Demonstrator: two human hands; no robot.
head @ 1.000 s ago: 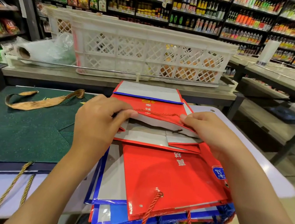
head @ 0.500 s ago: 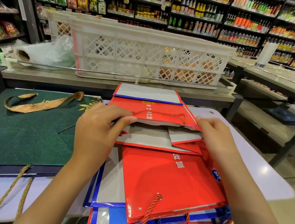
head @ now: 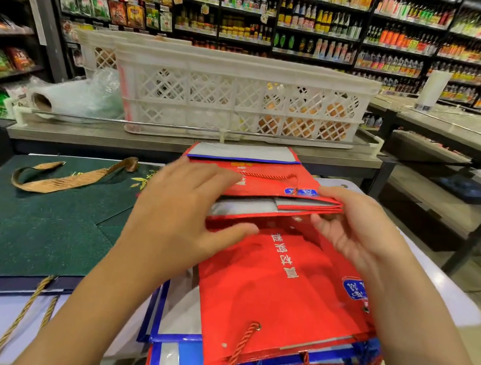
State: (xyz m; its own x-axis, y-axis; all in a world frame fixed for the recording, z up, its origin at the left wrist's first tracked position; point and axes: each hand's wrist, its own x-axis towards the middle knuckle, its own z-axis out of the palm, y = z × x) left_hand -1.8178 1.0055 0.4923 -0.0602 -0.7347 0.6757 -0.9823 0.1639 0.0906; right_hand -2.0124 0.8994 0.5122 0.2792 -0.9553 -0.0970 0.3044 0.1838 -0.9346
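The red bag [head: 274,292] is lying flat on top of a stack of blue-edged bags [head: 178,356] at the near edge of the white table [head: 448,302], with its far end folded back and raised. The left hand [head: 179,223] is pinching that folded end, fingers above and thumb beneath. The right hand [head: 357,236] is pinching the fold's right corner likewise. A green bag [head: 32,217] is lying just left of the stack, and a white crate [head: 243,100] is standing beyond
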